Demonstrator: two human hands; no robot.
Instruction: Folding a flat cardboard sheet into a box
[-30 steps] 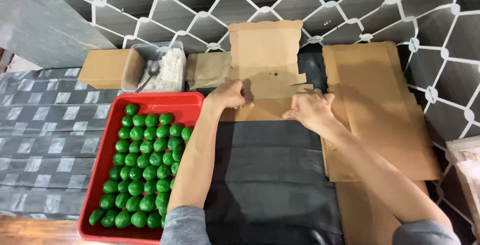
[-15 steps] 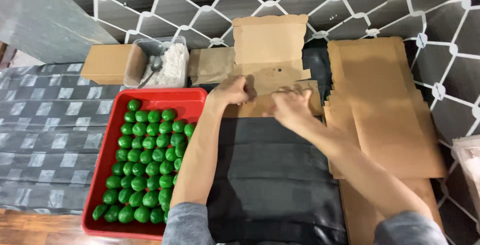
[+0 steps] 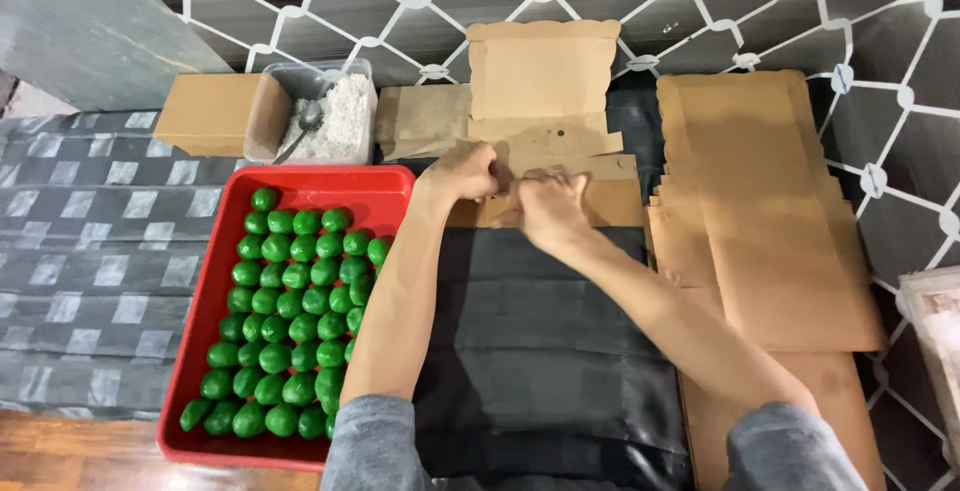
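Clearly we see both hands, left and right, closed on the flat cardboard box lying beyond the black mat; it seems light, thin and bendable, best held at the flap edges.

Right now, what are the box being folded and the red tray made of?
The box looks like thin brown cardboard, matte, with creased flaps under both hands. The red tray seems to be smooth plastic, slightly shiny along its rim, though I can't be sure.
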